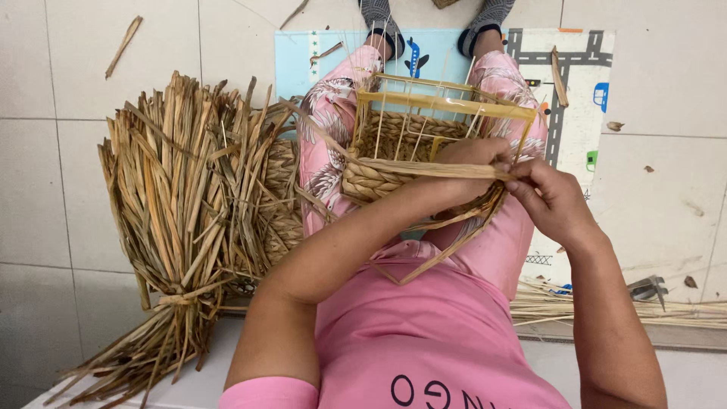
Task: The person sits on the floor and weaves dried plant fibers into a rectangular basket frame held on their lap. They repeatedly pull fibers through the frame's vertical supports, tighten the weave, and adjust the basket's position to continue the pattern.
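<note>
A person in a pink top sits with a half-woven basket (424, 144) on the lap, seen from above. Nearest the camera, both forearms reach forward over the pink shirt. The left hand (473, 163) lies against the basket's near wall, its grip clenched on a flat dried strand (432, 171) that runs level across the woven side. The right hand (549, 198) meets it just to the right, fingertips pinching the same strand at its end, so both grips hold it taut between them. More loose strands hang from the basket's lower edge down across the lap.

The basket rests tilted on the pink patterned trousers (326, 151); its lower part is braided, while a square yellow frame (443, 102) with thin upright stakes stands bare above the weave.

On the floor to the left, just beside the leg, lies a large bundle (182, 197) of dried leaves, tied near its lower end. On the right, thin reeds (628, 309) lie along the tile floor, with a dark metal tool (649, 288) among them. Farther off, a light blue play mat (575, 83) printed with roads and vehicles lies under the feet, which wear grey socks (379, 19). A few leaf scraps (123, 45) lie scattered on the tiles beyond.
</note>
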